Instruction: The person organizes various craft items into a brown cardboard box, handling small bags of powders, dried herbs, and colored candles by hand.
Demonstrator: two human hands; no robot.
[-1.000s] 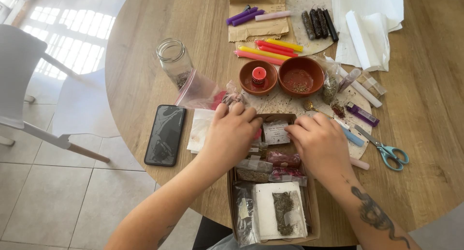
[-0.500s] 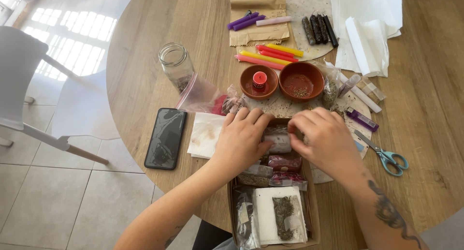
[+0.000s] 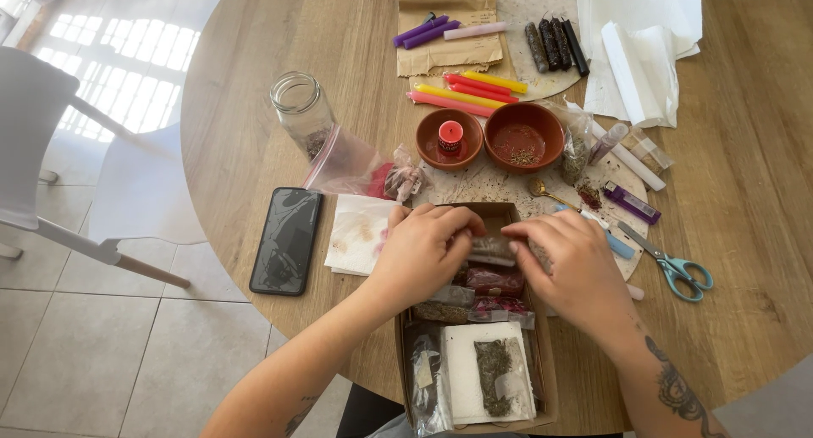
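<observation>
Both hands work inside the cardboard box (image 3: 405,336) at the desk's (image 3: 745,235) near edge. The left hand (image 3: 421,250) and right hand (image 3: 569,264) each pinch an end of a small clear packet (image 3: 494,250) over the box's far half, above other herb packets (image 3: 500,281).

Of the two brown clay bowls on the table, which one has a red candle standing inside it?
The left bowl, the smaller one nearer the glass jar. A short red candle stands in it; the right bowl holds only some dried bits.
</observation>
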